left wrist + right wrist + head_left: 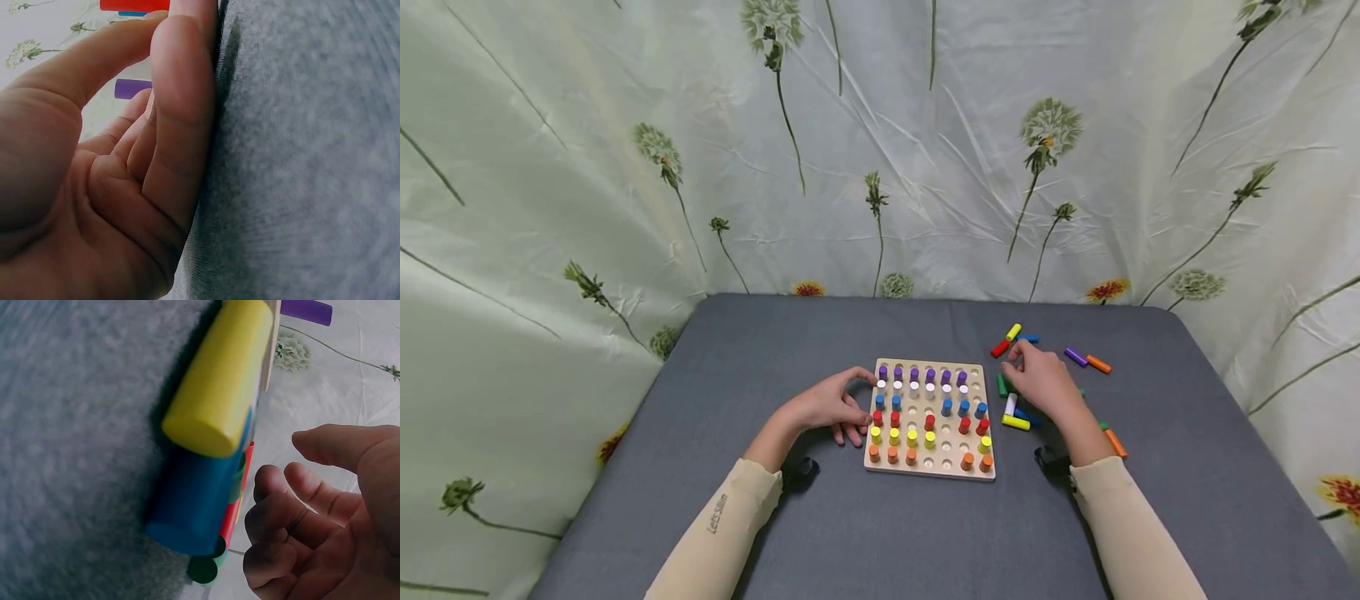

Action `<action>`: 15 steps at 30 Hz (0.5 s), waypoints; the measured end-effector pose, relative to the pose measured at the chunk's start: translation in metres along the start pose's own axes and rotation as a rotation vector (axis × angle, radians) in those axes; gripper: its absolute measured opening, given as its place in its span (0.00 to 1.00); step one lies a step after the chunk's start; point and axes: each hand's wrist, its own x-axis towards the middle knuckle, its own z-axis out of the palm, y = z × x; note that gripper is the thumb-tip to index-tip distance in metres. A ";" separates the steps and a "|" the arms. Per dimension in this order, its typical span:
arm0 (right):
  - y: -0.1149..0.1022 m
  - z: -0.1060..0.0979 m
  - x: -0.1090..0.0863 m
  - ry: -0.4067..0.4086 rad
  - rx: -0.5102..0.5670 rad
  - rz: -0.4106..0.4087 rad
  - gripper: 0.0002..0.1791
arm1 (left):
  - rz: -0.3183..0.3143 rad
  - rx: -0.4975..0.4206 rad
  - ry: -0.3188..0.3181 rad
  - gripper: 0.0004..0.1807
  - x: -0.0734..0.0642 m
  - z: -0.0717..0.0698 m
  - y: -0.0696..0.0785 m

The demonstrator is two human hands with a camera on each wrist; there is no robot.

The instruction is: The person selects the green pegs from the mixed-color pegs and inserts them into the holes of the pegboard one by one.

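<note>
Currently: green peg (1002,385) just left of your right hand (1041,385)

Your right hand's nearer. Fingers loosely bent, thumb apart, nothing seen between them. Green peg lies on its side, long axis running roughly away from you, between that hand and the peg board (928,472); that leftward offset is probably what matters. White peg (1011,405) and yellow peg (1017,423) lie a bit nearer you, the yellow one roughly crosswise. Your left hand (835,404) is at the board's left edge, thumb and index spread, seemingly touching it, no peg held. Surface: grey cloth-covered tabletop (850,533). Room: pale flowered curtain (955,242) behind and along the sides.
</note>
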 end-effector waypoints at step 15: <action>-0.004 0.006 0.002 -0.082 -0.164 0.049 0.18 | -0.024 -0.015 0.002 0.34 0.000 0.001 0.000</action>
